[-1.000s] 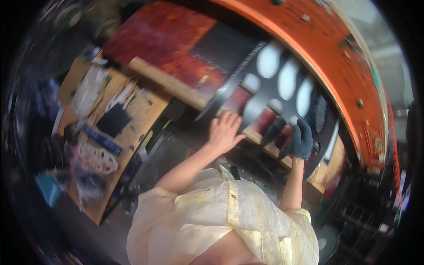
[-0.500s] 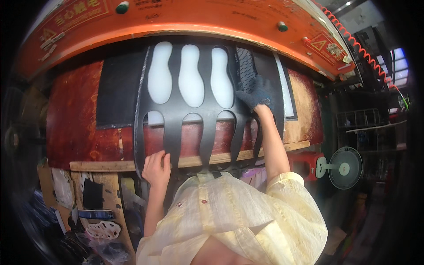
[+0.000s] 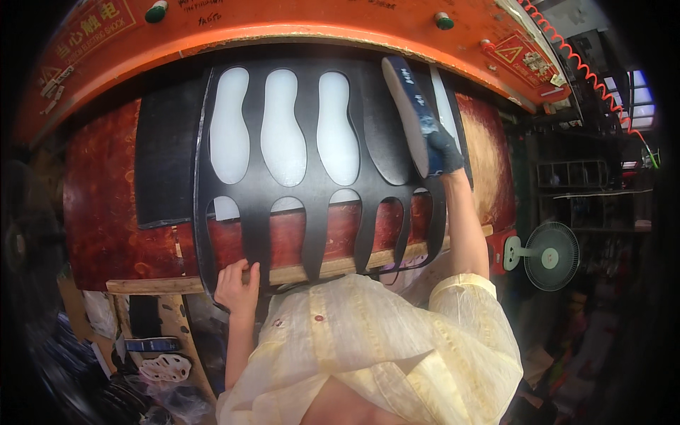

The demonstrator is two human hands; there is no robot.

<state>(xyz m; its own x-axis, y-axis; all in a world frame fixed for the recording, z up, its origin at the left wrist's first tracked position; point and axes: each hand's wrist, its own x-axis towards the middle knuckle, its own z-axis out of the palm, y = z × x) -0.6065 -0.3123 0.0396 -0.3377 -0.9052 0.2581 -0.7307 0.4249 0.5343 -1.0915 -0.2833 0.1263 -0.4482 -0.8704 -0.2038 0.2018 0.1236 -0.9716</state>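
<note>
A black sheet with sole-shaped cutouts lies over the table, and white shows through three of them. Beside the third cutout, a dark sole shape sits level in the sheet. My right hand, in a dark glove, grips a sole-shaped cutting die at its near end. The die is tipped on its side, showing a beige face and a dark blue wall with pale marks. My bare left hand is curled at the sheet's near left edge; its fingertips are partly hidden.
An orange press beam spans the far side of the red table. A wooden strip edges the table's near side. To the right stands a fan. At lower left lie another blue die and a white perforated piece.
My right hand has picked up and tipped the die, which lay flat on the sheet with its patterned dark top showing. The sole shape beside it is now uncovered. The whole view has shifted slightly.
</note>
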